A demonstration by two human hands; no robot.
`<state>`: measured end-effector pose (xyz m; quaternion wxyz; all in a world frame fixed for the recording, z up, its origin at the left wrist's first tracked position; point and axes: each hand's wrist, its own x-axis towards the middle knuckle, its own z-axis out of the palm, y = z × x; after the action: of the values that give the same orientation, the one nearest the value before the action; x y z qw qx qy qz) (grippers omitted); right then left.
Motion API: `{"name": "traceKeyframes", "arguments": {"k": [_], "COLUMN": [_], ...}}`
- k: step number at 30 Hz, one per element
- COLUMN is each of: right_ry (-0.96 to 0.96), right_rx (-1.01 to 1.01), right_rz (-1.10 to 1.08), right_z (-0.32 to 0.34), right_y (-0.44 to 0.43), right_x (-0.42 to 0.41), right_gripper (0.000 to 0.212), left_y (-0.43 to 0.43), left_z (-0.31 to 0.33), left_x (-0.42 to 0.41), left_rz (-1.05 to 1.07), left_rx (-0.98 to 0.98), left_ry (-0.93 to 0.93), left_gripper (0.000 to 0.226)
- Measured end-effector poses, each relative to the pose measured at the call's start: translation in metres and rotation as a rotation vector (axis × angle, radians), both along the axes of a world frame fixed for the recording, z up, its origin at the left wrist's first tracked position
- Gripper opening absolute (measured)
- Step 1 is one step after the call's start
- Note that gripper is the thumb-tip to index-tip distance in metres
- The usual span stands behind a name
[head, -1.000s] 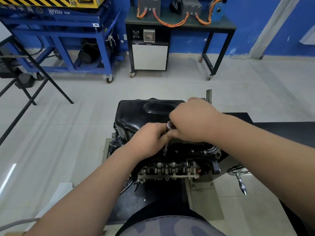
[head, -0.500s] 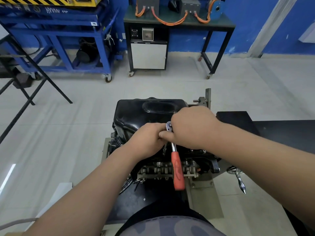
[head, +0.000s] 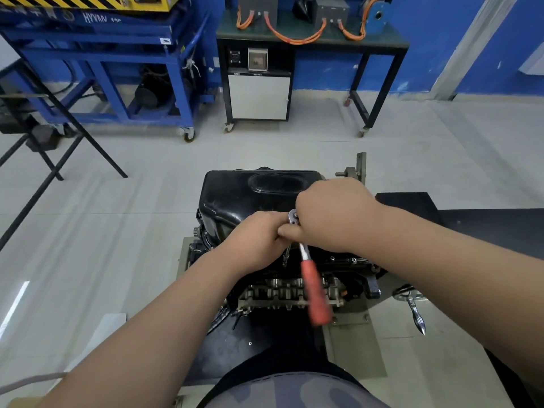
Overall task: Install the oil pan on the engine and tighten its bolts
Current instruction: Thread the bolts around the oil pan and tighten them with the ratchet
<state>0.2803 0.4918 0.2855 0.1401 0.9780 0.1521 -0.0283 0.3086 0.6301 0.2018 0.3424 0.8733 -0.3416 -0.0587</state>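
The black oil pan (head: pixel 235 198) sits on top of the upturned engine (head: pixel 291 287), which is clamped on a stand in front of me. A ratchet wrench (head: pixel 315 287) with a red handle stands on the pan's near flange, its chrome head up between my hands and its handle hanging free toward me. My left hand (head: pixel 256 240) grips the extension bar under the ratchet head. My right hand (head: pixel 332 216) is curled over the ratchet head from the right. The bolt under the socket is hidden.
The engine stand's chrome crank handle (head: pixel 415 310) hangs at the right. A black bench top (head: pixel 485 222) runs along the right side. Across the floor stand a blue steel frame (head: pixel 117 69), a wheeled table with orange cables (head: pixel 309 39) and black folding legs (head: pixel 59 136) at the left.
The red handle, hidden under my right hand one second ago, has swung round toward me and now hangs free. My right hand has shifted on the ratchet head; my left hand keeps its hold.
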Motion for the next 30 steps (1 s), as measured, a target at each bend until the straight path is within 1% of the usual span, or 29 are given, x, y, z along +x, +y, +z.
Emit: {"name": "traceKeyframes", "arguments": {"k": [1, 3, 4, 5, 7, 8, 10, 11, 12, 13, 14, 16, 18, 20, 22, 24, 26, 27, 29, 30], "right_ry": [0.008, 0.028, 0.034, 0.033, 0.033, 0.027, 0.035, 0.056, 0.072, 0.087, 0.1, 0.125, 0.116, 0.066, 0.045, 0.076, 0.06, 0.055, 0.029, 0.013], "right_rx": [0.006, -0.028, -0.064, -0.081, -0.072, -0.065, -0.024, 0.009, 0.048, 0.059, 0.051, 0.003, -0.016, -0.023, 0.009, 0.052, 0.013, -0.018, -0.053, -0.061], "right_rz": [0.038, 0.171, 0.227, 0.274, 0.259, 0.221, 0.08, 0.016, -0.014, 0.003, 0.067, 0.203, 0.283, 0.267, 0.128, -0.005, 0.048, 0.119, 0.245, 0.273], "right_z": [0.0, 0.002, 0.004, 0.006, 0.007, 0.006, 0.002, 0.001, -0.001, -0.002, -0.002, 0.002, 0.006, 0.005, 0.0, -0.003, -0.004, -0.002, 0.002, 0.004], "right_y": [0.0, -0.004, -0.007, -0.009, -0.009, -0.007, -0.002, 0.0, 0.0, 0.0, 0.0, -0.005, -0.009, -0.008, -0.005, 0.0, 0.001, 0.0, -0.004, -0.005], "right_x": [0.001, 0.006, 0.01, 0.012, 0.013, 0.012, 0.007, 0.004, 0.002, 0.003, 0.005, 0.012, 0.017, 0.016, 0.01, 0.004, 0.004, 0.007, 0.014, 0.016], "right_gripper": [0.043, 0.015, 0.012, 0.019, 0.016, 0.022, 0.045, 0.05, 0.05, 0.047, 0.039, 0.014, 0.017, 0.02, 0.041, 0.049, 0.044, 0.035, 0.009, 0.011], "left_y": [0.0, -0.002, -0.002, -0.003, -0.002, -0.001, 0.0, 0.0, 0.0, 0.0, 0.0, -0.001, -0.002, -0.001, -0.001, 0.0, -0.001, -0.001, -0.002, -0.002], "left_z": [0.0, 0.0, 0.0, -0.001, -0.002, -0.002, -0.001, 0.0, 0.0, 0.001, 0.002, 0.003, 0.003, 0.003, 0.003, 0.002, 0.002, 0.002, 0.002, 0.002], "left_x": [0.0, 0.001, 0.001, 0.001, 0.001, 0.001, 0.0, 0.0, 0.0, -0.001, -0.001, -0.001, 0.0, 0.001, 0.001, 0.0, 0.0, 0.0, 0.0, 0.001], "left_rz": [-0.006, -0.027, -0.027, -0.021, 0.006, 0.019, 0.023, 0.021, 0.017, 0.009, -0.005, -0.031, -0.019, 0.016, 0.02, 0.024, 0.01, -0.005, -0.018, -0.014], "left_rx": [0.004, 0.026, 0.037, 0.036, -0.006, -0.025, -0.021, -0.014, -0.018, -0.027, -0.027, 0.015, 0.033, -0.004, -0.013, -0.001, 0.0, 0.003, 0.025, 0.027], "left_ry": [-0.009, -0.031, -0.043, -0.045, -0.017, -0.003, 0.014, 0.025, 0.034, 0.036, 0.034, 0.012, -0.002, 0.012, 0.032, 0.038, 0.012, 0.001, -0.013, -0.013], "left_gripper": [0.027, 0.021, 0.02, 0.021, 0.03, 0.035, 0.039, 0.038, 0.037, 0.034, 0.031, 0.024, 0.026, 0.034, 0.035, 0.035, 0.032, 0.027, 0.023, 0.025]}}
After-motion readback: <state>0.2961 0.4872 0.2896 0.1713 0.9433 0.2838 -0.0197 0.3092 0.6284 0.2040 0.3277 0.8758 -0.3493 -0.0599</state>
